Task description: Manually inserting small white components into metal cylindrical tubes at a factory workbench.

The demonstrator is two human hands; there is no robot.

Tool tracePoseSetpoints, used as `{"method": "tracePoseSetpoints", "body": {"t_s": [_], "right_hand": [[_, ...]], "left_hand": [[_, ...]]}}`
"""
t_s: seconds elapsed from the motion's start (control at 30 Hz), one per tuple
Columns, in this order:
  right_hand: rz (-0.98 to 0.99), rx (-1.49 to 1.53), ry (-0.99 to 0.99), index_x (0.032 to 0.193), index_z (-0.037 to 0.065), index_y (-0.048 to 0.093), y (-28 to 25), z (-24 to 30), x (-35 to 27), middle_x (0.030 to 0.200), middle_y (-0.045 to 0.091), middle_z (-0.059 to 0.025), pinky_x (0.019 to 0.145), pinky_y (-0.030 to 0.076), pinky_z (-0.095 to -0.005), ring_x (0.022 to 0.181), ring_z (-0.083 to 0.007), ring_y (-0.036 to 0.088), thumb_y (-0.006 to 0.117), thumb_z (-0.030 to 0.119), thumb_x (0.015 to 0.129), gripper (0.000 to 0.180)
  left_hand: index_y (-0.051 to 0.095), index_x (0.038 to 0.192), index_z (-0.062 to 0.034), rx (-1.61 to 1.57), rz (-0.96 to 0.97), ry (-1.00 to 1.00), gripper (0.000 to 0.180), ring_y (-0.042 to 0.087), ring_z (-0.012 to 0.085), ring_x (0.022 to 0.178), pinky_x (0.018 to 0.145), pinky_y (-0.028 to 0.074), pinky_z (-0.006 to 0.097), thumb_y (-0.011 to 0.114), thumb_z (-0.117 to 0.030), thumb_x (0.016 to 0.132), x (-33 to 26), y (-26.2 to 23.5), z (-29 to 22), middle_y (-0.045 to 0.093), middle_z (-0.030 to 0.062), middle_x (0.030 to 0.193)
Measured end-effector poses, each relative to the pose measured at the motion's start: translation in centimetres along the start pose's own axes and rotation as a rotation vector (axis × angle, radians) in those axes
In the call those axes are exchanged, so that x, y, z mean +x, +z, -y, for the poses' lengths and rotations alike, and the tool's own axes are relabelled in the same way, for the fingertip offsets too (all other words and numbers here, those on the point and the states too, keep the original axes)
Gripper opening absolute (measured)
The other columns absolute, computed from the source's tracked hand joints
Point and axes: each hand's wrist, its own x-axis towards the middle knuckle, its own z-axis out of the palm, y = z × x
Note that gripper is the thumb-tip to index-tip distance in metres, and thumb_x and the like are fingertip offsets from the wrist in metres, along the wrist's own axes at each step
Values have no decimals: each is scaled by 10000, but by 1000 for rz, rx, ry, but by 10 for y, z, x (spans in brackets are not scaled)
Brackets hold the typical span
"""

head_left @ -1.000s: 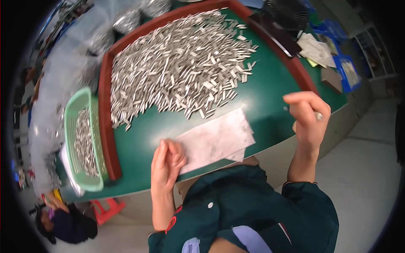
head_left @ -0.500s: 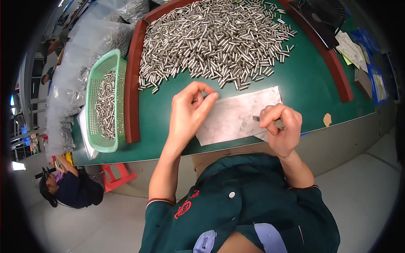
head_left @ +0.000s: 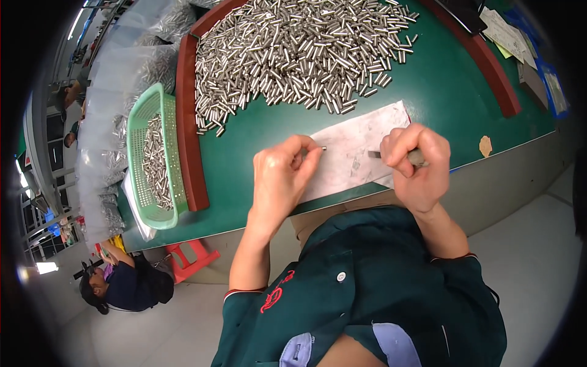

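Note:
My left hand is closed in a pinch on a small metal pin, whose shiny end pokes out past the fingertips. Curled into a fist, my right hand grips a flat-bladed metal tool. Its short grey blade points left toward the pin, a gap apart from it; most of the handle is hidden in my fingers. Both hands are over a white, smudged sheet on the green tabletop. Beyond them spreads a large heap of loose metal pins.
Reddish-brown rails border the heap at left and right. A green plastic basket of pins stands outside the left rail, beside clear bags of metal parts. Papers lie far right. A person sits at lower left near a red stool.
The pin's end now shows at my left fingertips. My right hand has risen slightly with the tool. The whole view has shifted and turned a little.

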Motion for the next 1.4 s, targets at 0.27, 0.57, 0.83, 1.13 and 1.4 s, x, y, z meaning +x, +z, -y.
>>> {"method": "tracePoseSetpoints", "body": {"t_s": [0.27, 0.57, 0.83, 1.13, 1.4], "right_hand": [[-64, 465, 104, 585, 13, 453, 23, -5, 25, 452, 299, 9, 425, 224, -226, 425, -73, 242, 307, 248, 849, 383], [-94, 447, 196, 522, 120, 263, 35, -24, 27, 434, 261, 18, 416, 184, -236, 416, -80, 171, 252, 289, 905, 418], [-67, 495, 239, 511, 127, 261, 33, -31, 28, 429, 257, 19, 416, 184, -237, 413, -83, 165, 250, 296, 905, 429], [-78, 547, 202, 505, 106, 263, 36, -31, 27, 437, 259, 20, 384, 169, -221, 408, -64, 202, 298, 264, 897, 424], [-53, 509, 167, 510, 98, 261, 38, -32, 24, 453, 247, 26, 388, 180, -221, 417, -64, 225, 301, 244, 901, 420]], "left_hand": [[568, 711, -17, 39, -68, -32, 99, 356, 154, 399, 403, 319, 283, 658, -41, 678, -18, 12, 4, 360, 47, 457], [598, 728, -17, 15, -80, -45, 82, 412, 139, 417, 419, 349, 257, 662, -46, 687, -22, 17, 6, 466, 64, 500], [601, 734, -14, -4, -79, -45, 84, 421, 133, 421, 423, 353, 251, 662, -47, 686, -21, 17, 6, 486, 67, 517], [600, 728, -19, -7, -83, -54, 84, 422, 138, 419, 425, 352, 255, 663, -54, 685, -22, 18, 8, 482, 66, 514], [601, 719, -19, -12, -93, -39, 79, 424, 151, 420, 424, 354, 261, 662, -48, 678, -22, 20, 9, 482, 75, 514]]}}
